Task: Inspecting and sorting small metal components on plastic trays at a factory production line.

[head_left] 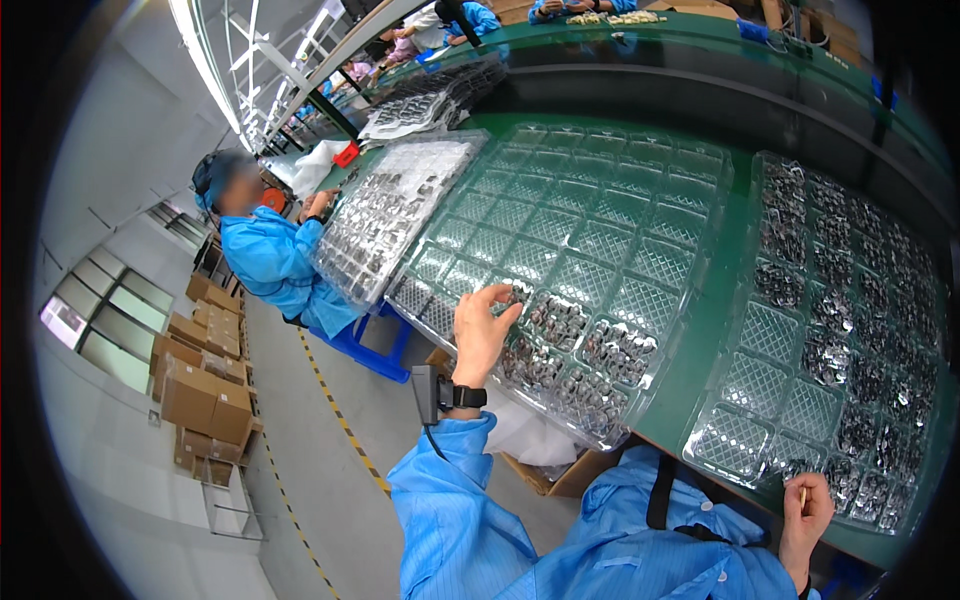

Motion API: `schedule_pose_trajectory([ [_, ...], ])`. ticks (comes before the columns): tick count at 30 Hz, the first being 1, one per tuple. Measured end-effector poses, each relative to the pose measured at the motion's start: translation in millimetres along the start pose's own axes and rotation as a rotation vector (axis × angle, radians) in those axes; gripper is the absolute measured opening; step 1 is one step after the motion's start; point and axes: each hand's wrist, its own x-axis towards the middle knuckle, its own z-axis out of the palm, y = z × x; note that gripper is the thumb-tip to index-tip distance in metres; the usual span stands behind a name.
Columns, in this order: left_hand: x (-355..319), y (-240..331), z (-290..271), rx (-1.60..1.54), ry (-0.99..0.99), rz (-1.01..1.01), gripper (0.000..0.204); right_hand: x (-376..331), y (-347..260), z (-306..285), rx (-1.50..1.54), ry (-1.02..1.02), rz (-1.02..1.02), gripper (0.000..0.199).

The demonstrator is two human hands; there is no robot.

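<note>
Two bare hands work far apart at the green table (742, 180); the left hand (484, 332) is the nearer to the middle tray (584, 278), reaching over its near left part, while the right hand (806, 518) is low at the near edge of the right tray (752, 384); the small dark parts (556, 320) in the middle tray lie in the near pockets, mostly just to the right of the left hand and toward the person, with bare pockets beyond them; the right tray's dark parts (872, 410) fill mainly its right side, above and to the right of the right hand; the right tray seems to run its long axis away from the person, but the lens bends the middle tray too much to tell its own; the left forearm rises from the lower edge, wrist upright in its black strap (466, 396), thumb and forefinger curved toward each other over a pocket, and whether they pinch a part I cannot tell; the right hand is held upright, its fingers curled and apparently closed on a slim tan piece (803, 496), too small to identify.
</note>
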Motion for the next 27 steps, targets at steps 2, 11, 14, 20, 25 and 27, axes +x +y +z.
schedule_pose_trajectory([
  [2,-2,-2,0,-0.02,-0.013,-0.025,0.027,-2,-4,-4,-0.007,-0.007,0.014,0.002],
  [11,-46,105,-18,-0.361,0.093,-0.02,0.021,7,-21,1,-0.027,-0.017,-0.166,0.009],
  [14,-82,167,0,-0.369,-0.15,0.336,0.022,8,-24,-5,-0.056,-0.03,-0.201,0.009],
  [20,-120,250,47,-0.502,-0.401,0.623,0.028,-4,-16,-25,-0.069,-0.006,-0.2,0.011],
  [25,-116,273,52,-0.393,-0.525,0.822,0.037,-13,-9,-32,-0.064,0.052,-0.156,0.011],
  [27,-114,278,58,-0.333,-0.581,0.833,0.035,-11,-7,-31,-0.04,0.063,-0.199,0.011],
])
